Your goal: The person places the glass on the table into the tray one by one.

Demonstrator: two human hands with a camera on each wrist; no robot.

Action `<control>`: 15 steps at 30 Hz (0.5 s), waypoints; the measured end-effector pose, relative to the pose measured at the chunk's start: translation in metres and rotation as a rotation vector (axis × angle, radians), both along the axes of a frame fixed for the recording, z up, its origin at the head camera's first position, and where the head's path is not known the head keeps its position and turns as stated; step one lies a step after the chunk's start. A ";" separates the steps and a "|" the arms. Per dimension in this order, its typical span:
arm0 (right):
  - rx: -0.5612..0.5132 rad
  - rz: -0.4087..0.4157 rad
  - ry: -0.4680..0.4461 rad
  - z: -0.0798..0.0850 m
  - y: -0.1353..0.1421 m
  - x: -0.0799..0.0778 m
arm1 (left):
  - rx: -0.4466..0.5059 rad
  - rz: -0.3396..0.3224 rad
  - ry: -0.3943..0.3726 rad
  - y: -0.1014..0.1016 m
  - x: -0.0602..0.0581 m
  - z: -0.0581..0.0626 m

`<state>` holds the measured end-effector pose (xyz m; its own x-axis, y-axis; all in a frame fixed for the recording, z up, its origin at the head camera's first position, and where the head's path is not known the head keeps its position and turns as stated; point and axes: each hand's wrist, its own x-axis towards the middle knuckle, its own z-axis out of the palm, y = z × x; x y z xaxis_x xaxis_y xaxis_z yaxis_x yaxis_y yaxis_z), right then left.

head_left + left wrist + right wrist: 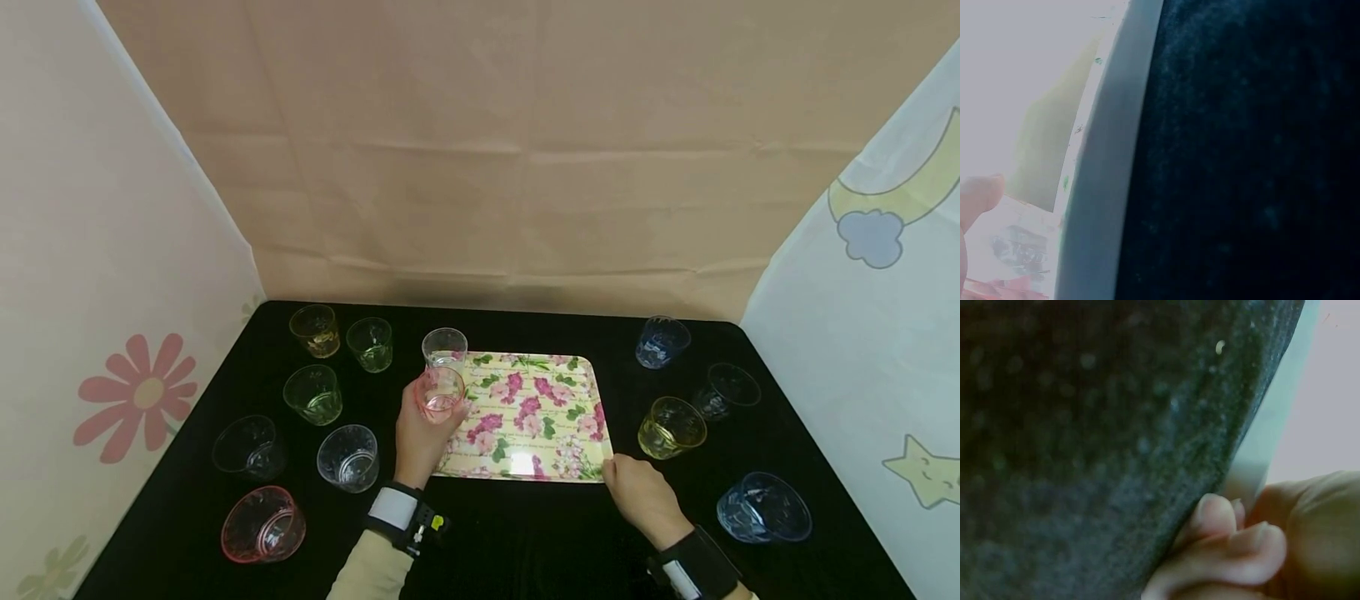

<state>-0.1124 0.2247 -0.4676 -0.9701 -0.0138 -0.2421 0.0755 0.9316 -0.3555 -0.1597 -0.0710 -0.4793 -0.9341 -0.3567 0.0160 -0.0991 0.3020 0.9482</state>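
In the centre of the head view, the left hand (417,442) holds a pink glass (439,392), with its fingers curled around the side. This glass is over the left part of a flowered tray (532,417), which lies in the middle of a black bench (517,542). Whether the glass touches the tray, I cannot tell. Just behind it, by the upper left corner of the tray, is a clear glass (445,340).

The right hand (648,496) is at the lower right corner of the tray, and its fingers are clamped on the edge; the right wrist view shows these fingers bent against the rim.

At the left of the frame are six more glasses: an amber glass (315,333) and a small green glass (370,346) at the back, a wide green glass (313,396), a dark clear glass (251,448), a bright clear glass (348,458), and a red glass (264,525) nearest to the lower edge. At the right are a far blue glass (662,343), a tilted-looking clear glass (727,390), a yellow glass (672,427) and a near blue glass (765,508).
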 end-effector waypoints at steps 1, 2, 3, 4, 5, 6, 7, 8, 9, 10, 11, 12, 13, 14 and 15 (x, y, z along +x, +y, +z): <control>0.000 -0.002 -0.005 0.000 0.000 0.000 | 0.000 0.003 -0.007 0.000 0.000 0.001; 0.001 -0.004 -0.008 0.000 0.000 0.000 | -0.001 0.003 -0.010 0.000 -0.001 0.001; 0.002 -0.006 -0.012 0.000 0.000 0.000 | -0.003 0.004 -0.013 0.000 -0.001 0.001; 0.002 -0.006 -0.013 0.000 0.000 0.000 | -0.006 0.004 -0.013 0.000 -0.001 0.001; 0.003 -0.009 -0.014 0.000 0.000 0.000 | -0.008 0.005 -0.012 0.000 -0.002 0.001; 0.003 -0.012 -0.015 0.000 0.000 0.000 | -0.010 0.006 -0.013 0.001 -0.002 0.001; 0.005 -0.010 -0.012 0.000 0.000 0.000 | -0.010 0.007 -0.013 0.001 -0.002 0.001; 0.007 -0.009 -0.009 -0.001 0.000 -0.001 | -0.009 0.009 -0.012 0.001 -0.003 0.001; 0.009 -0.008 -0.007 -0.001 0.000 -0.001 | -0.007 0.010 -0.010 0.001 -0.003 0.001; 0.010 -0.007 -0.003 -0.001 0.000 0.000 | -0.005 0.011 -0.010 0.001 -0.003 0.001; 0.011 -0.008 -0.001 -0.001 0.000 0.000 | -0.002 0.011 -0.011 0.001 -0.003 0.001; 0.013 -0.005 0.002 -0.001 0.000 0.000 | 0.001 0.012 -0.010 0.001 -0.003 0.001; 0.013 -0.002 0.006 -0.001 0.000 0.000 | 0.004 0.011 -0.009 0.001 -0.003 0.000; 0.012 0.000 0.008 -0.001 0.000 0.000 | 0.006 0.010 -0.007 0.001 -0.003 0.000; 0.011 0.000 0.009 -0.001 0.000 0.000 | 0.007 0.009 -0.005 0.001 -0.004 -0.001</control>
<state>-0.1125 0.2246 -0.4684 -0.9723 -0.0116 -0.2335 0.0720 0.9355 -0.3460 -0.1633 -0.0699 -0.4798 -0.9310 -0.3650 0.0087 -0.1064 0.2940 0.9499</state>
